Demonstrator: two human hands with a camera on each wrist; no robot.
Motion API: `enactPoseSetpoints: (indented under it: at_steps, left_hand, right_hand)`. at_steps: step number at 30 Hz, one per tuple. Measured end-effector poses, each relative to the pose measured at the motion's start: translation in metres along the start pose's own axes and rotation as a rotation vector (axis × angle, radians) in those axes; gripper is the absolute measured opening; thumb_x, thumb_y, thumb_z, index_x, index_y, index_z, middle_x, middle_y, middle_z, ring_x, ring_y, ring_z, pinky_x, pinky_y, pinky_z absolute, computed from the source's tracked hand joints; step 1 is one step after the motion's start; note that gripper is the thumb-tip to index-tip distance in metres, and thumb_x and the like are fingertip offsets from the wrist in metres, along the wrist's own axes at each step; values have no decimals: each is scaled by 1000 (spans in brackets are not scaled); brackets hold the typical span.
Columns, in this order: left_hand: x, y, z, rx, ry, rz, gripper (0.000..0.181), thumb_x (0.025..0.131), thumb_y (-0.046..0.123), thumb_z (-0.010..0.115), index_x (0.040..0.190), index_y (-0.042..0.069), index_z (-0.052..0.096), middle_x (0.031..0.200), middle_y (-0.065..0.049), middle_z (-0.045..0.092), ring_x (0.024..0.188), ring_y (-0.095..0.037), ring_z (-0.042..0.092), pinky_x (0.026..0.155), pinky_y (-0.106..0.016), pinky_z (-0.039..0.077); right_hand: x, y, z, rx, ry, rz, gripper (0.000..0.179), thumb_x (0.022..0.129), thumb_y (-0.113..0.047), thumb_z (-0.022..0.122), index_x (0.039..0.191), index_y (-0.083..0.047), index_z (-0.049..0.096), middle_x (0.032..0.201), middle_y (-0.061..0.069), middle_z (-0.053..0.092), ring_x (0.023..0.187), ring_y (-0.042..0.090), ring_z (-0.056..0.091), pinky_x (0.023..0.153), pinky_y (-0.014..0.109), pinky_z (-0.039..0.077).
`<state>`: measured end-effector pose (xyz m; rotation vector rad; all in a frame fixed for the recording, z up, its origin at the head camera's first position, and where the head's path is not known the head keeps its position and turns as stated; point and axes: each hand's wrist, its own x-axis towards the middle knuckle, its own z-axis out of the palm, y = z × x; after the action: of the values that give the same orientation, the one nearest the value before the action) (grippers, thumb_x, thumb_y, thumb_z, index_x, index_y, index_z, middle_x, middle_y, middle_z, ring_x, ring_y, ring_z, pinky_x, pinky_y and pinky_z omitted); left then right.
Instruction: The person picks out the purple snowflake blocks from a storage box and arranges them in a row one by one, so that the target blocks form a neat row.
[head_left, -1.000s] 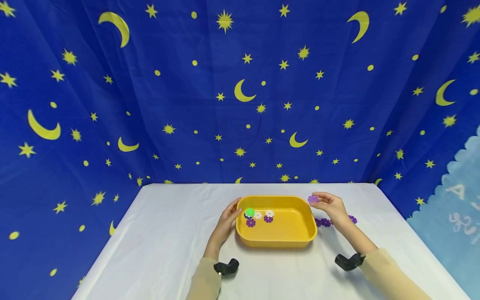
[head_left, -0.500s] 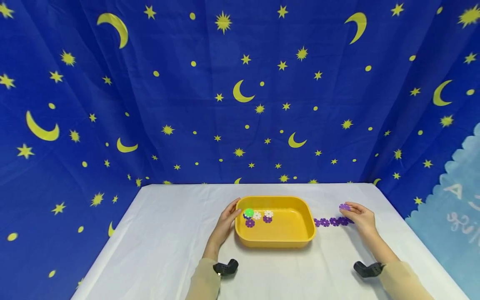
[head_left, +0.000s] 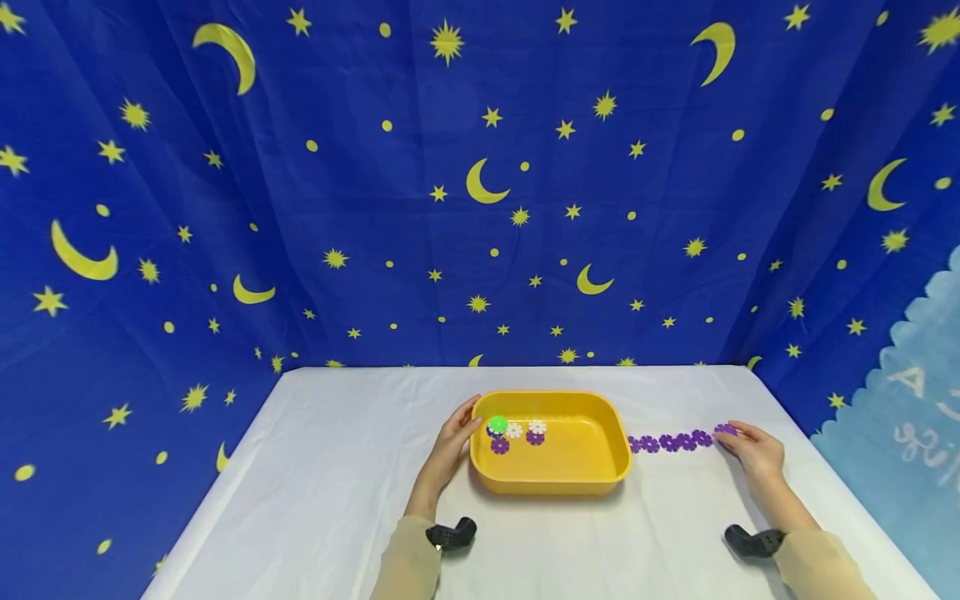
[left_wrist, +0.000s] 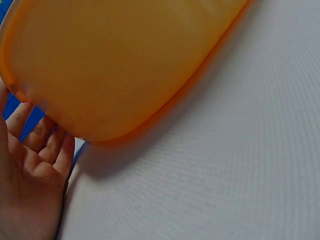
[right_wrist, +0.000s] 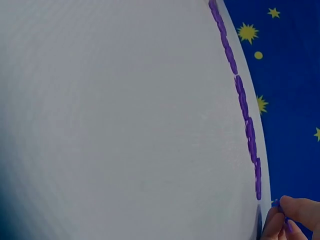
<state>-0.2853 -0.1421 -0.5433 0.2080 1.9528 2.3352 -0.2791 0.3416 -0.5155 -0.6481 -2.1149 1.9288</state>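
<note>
Right hand [head_left: 761, 454] is lowering a pinched flower disc [head_left: 725, 430], likely extending the purple row [head_left: 668, 443]; left hand [head_left: 448, 442] is gripping yellow tray [head_left: 551, 488]

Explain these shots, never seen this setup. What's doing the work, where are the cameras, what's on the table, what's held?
No robot here: a person works with two bare hands. The wide picture comes from a camera on the head, looking forward and down; the two close ones come from wrist cameras.

On the white table stands a yellow tub with green, white and purple flower discs inside. To its right runs a row of purple discs.

The left hand holds the tub's left end. The right hand pinches one disc in its fingers, just past the row's right end.
</note>
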Motion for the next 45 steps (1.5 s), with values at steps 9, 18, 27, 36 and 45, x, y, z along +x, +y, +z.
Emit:
enactPoseSetpoints:
  at_steps: [9,18,27,36,45]
  left_hand:
    - [-2,3,1,2,0,-11,56,97,19,53,147,5,33,157,-15,25,148,-29,18,123,-44,15]
    - [1,-1,-1,12,-1,-7,56,97,23,53,147,9,34,157,-12,26,148,-26,19,123,-41,16]
    - [-4,9,1,11,-18,-15,55,98,19,50,148,5,31,157,-16,24,148,-30,18,123,-45,16]
    - [-11,24,5,9,-32,-24,53,98,13,49,147,2,32,156,-17,26,147,-30,20,123,-44,17]
    - [2,0,-1,5,4,-16,56,97,20,53,147,7,33,157,-13,28,147,-28,20,123,-45,16]
  right_hand:
    - [1,1,-2,-36,34,-2,31,85,2,62,75,-28,66,62,-28,54,62,-15,54,61,4,51]
    - [2,1,0,-200,145,-50,28,83,-2,62,110,6,67,52,-36,45,60,-20,42,56,-1,43]
    - [3,-1,-2,-179,156,-40,20,84,-4,61,73,-17,69,50,-32,46,53,-15,48,52,3,44]
    - [-5,-10,8,-83,112,-12,42,85,-2,58,58,-35,58,51,-28,51,54,-12,52,54,6,48]
    - [-21,-31,36,43,16,-44,43,88,0,57,60,-33,61,55,-23,58,57,-10,58,60,7,52]
